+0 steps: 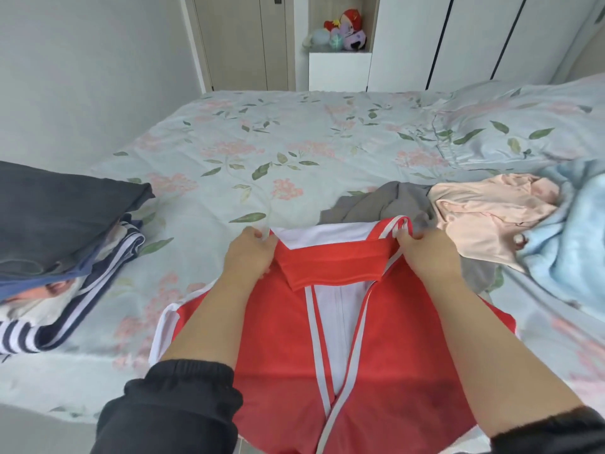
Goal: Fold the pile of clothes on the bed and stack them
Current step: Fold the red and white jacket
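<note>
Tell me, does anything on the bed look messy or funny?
Nothing is damaged. The folded stack is uneven, its striped garment sticking out below, and the pink garment lies crumpled near the red jacket.

Red jacket (278,355) spread open, folded stack (65,217) left, loose pile (491,211) right

Single head-worn wide-angle view: your camera sits above the near edge of the bed (294,142), faces forward and down across it toward the far wardrobe doors (465,40), and looks closely over your left hand (250,257) and right hand (429,253), both low at centre.
</note>
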`<state>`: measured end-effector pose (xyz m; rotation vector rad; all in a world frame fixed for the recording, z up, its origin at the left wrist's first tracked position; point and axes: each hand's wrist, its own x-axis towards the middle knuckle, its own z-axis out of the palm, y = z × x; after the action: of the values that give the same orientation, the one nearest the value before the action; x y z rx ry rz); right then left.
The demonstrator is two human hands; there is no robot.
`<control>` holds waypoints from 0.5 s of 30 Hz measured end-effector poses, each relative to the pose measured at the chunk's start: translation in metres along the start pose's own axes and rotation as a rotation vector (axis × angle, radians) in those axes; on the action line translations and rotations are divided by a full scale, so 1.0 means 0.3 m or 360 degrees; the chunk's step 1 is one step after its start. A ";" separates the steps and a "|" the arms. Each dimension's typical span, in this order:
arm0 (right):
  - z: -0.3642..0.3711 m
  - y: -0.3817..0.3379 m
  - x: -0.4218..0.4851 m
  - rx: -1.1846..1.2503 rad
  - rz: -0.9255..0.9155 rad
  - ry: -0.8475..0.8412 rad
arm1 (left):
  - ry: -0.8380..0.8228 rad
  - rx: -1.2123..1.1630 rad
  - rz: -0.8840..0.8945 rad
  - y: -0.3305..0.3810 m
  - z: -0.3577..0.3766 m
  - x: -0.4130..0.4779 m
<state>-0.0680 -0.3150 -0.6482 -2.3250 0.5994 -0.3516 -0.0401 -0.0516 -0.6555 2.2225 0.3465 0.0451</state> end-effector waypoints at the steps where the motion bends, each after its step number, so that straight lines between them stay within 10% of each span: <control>1: -0.002 -0.003 -0.009 0.0097 0.0153 -0.0221 | -0.0110 -0.0103 -0.0119 0.008 0.013 -0.010; 9: -0.015 -0.034 -0.018 0.0647 0.0430 -0.0938 | -0.0645 -0.0960 -0.0474 0.040 -0.009 -0.031; 12: -0.075 -0.042 -0.020 -0.0204 0.0370 -0.1251 | -0.0890 -0.0218 -0.0362 0.040 -0.073 -0.040; 15: -0.093 -0.050 -0.010 -0.0621 0.0193 -0.0850 | -0.0337 0.0836 -0.0006 0.060 -0.080 -0.020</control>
<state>-0.0771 -0.3196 -0.6180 -2.5790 0.5675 0.4744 -0.0453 -0.0454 -0.6261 2.7127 0.2654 -0.3151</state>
